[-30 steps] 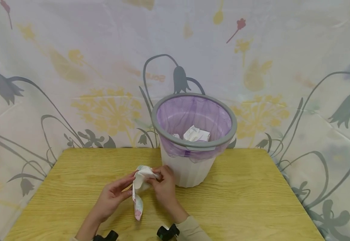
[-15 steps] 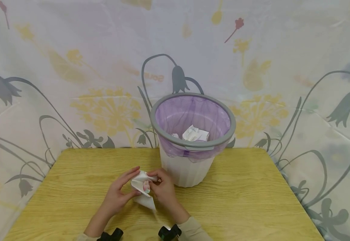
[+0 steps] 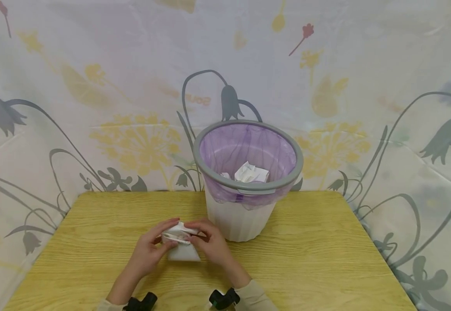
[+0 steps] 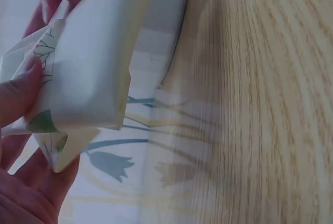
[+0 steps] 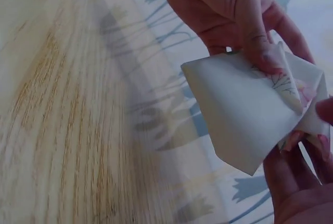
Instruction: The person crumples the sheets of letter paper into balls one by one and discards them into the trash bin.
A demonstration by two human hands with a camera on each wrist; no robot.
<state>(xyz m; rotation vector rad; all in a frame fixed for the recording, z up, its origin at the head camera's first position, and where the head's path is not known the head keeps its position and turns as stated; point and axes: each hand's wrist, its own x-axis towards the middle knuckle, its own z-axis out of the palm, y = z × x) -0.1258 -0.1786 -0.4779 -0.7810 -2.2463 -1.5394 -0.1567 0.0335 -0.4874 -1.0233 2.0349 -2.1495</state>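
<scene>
A folded piece of white paper [image 3: 184, 252] with a printed floral pattern is held between both hands, close over the table in front of the bin. My left hand [image 3: 147, 248] pinches its left side, thumb on the near face and fingers behind. My right hand [image 3: 211, 244] pinches the opposite side with thumb and fingers. In the left wrist view, the paper [image 4: 96, 63] shows a smooth bulging face, with green leaf and thin branch prints. Through the right wrist view, the paper [image 5: 239, 107] shows a flat flap and a folded opening with pink print inside.
Just beyond my right hand stands a white waste bin [image 3: 241, 218] with a grey rim and a purple liner [image 3: 248, 138]. Crumpled white paper [image 3: 251, 172] lies in it. A wooden table [image 3: 318, 250] carries everything, and a flower-printed cloth [image 3: 140, 77] hangs behind.
The paper's dangling strip has been turned and folded up into a more compact shape, with a broad flap now facing down. Both hands keep their grip near the same spot.
</scene>
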